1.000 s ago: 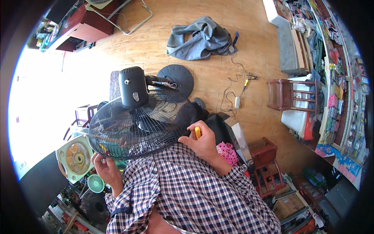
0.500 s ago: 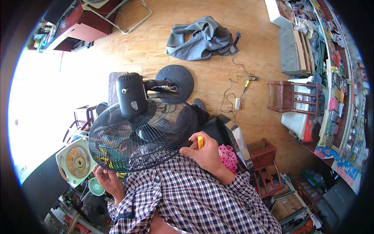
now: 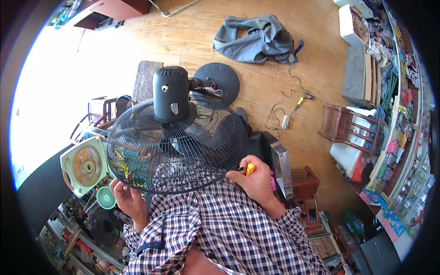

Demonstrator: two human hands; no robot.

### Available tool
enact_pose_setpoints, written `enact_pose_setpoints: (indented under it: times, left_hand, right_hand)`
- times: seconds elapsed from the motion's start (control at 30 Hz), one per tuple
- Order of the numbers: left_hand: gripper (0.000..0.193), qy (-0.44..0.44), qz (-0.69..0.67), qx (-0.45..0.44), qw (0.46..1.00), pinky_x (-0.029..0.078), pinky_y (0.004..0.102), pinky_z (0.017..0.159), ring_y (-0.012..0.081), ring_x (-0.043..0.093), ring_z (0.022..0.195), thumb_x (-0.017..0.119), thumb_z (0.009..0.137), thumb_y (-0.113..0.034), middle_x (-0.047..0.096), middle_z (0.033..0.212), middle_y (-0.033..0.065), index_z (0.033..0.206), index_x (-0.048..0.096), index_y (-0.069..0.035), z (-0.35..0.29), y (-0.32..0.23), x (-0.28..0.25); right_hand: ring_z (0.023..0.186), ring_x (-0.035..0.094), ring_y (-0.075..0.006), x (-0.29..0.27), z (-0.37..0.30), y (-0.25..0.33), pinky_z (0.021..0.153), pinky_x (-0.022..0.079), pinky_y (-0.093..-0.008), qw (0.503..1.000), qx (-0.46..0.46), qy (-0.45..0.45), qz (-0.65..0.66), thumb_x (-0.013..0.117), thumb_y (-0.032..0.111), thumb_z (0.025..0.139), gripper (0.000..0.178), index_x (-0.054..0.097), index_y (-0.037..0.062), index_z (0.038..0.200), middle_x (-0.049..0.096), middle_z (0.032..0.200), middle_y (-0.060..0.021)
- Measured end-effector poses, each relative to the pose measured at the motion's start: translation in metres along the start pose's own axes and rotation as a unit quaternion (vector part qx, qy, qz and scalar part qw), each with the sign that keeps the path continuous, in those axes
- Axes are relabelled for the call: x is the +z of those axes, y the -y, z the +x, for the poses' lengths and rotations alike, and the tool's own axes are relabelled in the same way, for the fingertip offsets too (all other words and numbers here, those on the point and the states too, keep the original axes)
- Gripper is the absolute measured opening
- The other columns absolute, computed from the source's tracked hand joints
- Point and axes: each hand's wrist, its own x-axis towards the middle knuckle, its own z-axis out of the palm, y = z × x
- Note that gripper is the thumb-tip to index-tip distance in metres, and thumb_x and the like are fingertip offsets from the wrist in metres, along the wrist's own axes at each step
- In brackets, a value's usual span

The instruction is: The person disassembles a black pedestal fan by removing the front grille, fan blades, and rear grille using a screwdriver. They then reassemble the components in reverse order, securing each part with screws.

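Observation:
A black fan head with a wire guard [image 3: 176, 146] and a black motor housing [image 3: 170, 94] lies in front of me, motor side up. My left hand [image 3: 128, 199] grips the guard's rim at its lower left. My right hand [image 3: 252, 181] is closed on a yellow-handled screwdriver [image 3: 250, 169] whose tip meets the guard's right rim. My checked shirt sleeves fill the lower middle.
A round black fan base [image 3: 219, 80] and a grey cloth [image 3: 254, 39] lie on the wooden floor beyond. A cable with a plug [image 3: 286, 119] trails right. A small wooden chair [image 3: 346, 128] stands right; a pale box fan [image 3: 86, 166] sits left.
The fan head has tilted and swung slightly, motor housing now more upright. My right hand with the screwdriver has moved from the rim's top toward its right edge.

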Motion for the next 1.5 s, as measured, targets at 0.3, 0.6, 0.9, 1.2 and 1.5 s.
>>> enact_pose_setpoints:
  times: [0.3,0.6,0.9,1.2,1.5]
  left_hand:
    - [0.020,-0.012,-0.006,0.015,1.000,0.051,0.0337,0.102,0.0177,0.062,0.117,0.075,0.100,-0.005,0.052,0.131,0.0067,0.113,0.061,0.002,-0.001,-0.004,0.003]
    - [0.029,-0.009,0.033,0.014,0.999,0.050,0.0374,0.103,0.0222,0.062,0.118,0.081,0.095,-0.008,0.052,0.130,0.0097,0.113,0.061,0.002,-0.004,0.008,-0.013]
    - [0.041,-0.027,0.164,0.074,0.983,0.055,0.0375,0.084,0.0294,0.064,0.094,0.082,0.065,0.003,0.061,0.113,0.0134,0.102,0.065,-0.002,0.010,-0.006,0.004]
    - [0.047,-0.021,0.118,0.065,0.991,0.055,0.0399,0.093,0.0329,0.064,0.108,0.090,0.069,-0.004,0.059,0.119,0.0160,0.109,0.066,-0.002,0.007,-0.007,0.015]
    - [0.045,-0.009,0.072,0.086,0.994,0.057,0.0418,0.089,0.0342,0.064,0.105,0.090,0.070,-0.006,0.059,0.116,0.0160,0.108,0.066,-0.002,0.015,-0.006,0.013]
  right_hand:
    - [0.064,0.042,-0.0033,-0.019,0.012,0.023,0.055,0.035,-0.0230,0.956,-0.099,0.089,-0.260,0.093,0.034,0.090,0.043,0.060,0.0075,0.087,0.050,0.069,0.0068]
    - [0.062,0.050,-0.0076,-0.011,0.012,0.031,0.056,0.044,-0.0285,0.966,-0.098,0.064,-0.231,0.096,0.026,0.086,0.038,0.064,0.0051,0.083,0.059,0.067,-0.0015]
    - [0.087,0.062,-0.0319,0.023,0.029,0.075,0.073,0.051,-0.0424,0.810,-0.400,0.161,-0.397,0.096,0.039,0.079,0.050,0.068,0.0067,0.105,0.064,0.098,-0.0109]
    - [0.095,0.068,-0.0370,0.104,0.045,0.122,0.079,0.059,-0.0436,0.748,-0.412,0.298,-0.427,0.089,0.019,0.085,0.040,0.067,0.0056,0.115,0.068,0.118,-0.0182]
    - [0.088,0.072,-0.0256,0.133,0.078,0.166,0.069,0.061,-0.0366,0.620,-0.405,0.476,-0.475,0.079,0.002,0.071,0.030,0.073,0.0037,0.101,0.070,0.127,-0.0132]
